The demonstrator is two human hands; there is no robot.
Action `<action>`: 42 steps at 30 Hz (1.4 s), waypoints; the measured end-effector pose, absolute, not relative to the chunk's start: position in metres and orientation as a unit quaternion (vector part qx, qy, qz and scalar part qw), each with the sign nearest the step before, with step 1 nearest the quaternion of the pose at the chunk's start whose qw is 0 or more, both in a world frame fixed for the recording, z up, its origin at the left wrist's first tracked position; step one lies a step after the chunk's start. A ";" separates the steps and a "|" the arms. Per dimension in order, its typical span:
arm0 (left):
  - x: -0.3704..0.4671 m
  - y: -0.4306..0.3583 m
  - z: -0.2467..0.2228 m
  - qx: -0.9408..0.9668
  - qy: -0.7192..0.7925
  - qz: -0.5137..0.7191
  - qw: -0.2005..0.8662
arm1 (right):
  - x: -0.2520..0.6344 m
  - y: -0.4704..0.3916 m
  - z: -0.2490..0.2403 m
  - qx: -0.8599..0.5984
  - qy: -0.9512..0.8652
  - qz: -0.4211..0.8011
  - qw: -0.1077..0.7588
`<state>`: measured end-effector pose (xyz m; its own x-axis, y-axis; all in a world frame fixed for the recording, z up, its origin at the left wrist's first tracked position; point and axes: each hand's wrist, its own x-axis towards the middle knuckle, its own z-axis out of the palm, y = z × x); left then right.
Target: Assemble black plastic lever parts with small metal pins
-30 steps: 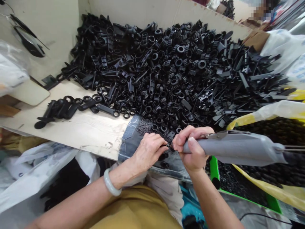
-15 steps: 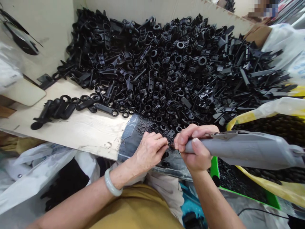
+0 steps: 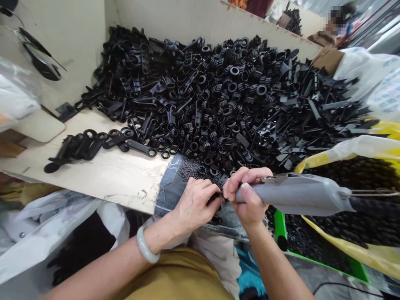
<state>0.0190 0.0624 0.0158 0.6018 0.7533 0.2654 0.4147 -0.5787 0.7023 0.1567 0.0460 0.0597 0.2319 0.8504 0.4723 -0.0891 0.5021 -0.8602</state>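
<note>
My right hand (image 3: 246, 196) is wrapped around a grey electric screwdriver (image 3: 290, 193), held nearly level with its tip pointing left. My left hand (image 3: 198, 200), with a pale bangle on its wrist, is closed at that tip. Its thumb and fingertips pinch a small black piece, mostly hidden by the fingers. Both hands are over a denim cloth (image 3: 167, 185) at the table's front edge. A patch of tiny dark screws (image 3: 189, 170) lies on the cloth just beyond my left hand.
A big heap of black plastic parts (image 3: 200, 100) covers the back. Several long black parts with ringed ends (image 3: 93, 143) lie on the pale board (image 3: 118, 175) at left. At right are a green-edged bin (image 3: 281, 227) and a yellow-and-white bag (image 3: 337, 150) with dark pieces.
The view has shifted, so the heap sits slightly lower. My right hand and the screwdriver have moved a little left. The fingers of my left hand have parted slightly around the black piece.
</note>
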 end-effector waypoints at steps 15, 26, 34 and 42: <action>0.017 0.065 0.010 0.845 0.327 0.290 0.306 | 0.160 0.039 0.082 -0.337 -0.497 0.333 0.727; 0.016 0.064 0.009 0.840 0.323 0.303 0.314 | 0.154 0.042 0.069 -0.341 -0.490 0.332 0.731; 0.016 0.064 0.012 0.841 0.319 0.293 0.323 | 0.156 0.039 0.063 -0.363 -0.521 0.324 0.701; 0.014 0.065 0.008 0.843 0.312 0.292 0.326 | 0.157 0.039 0.062 -0.369 -0.521 0.317 0.701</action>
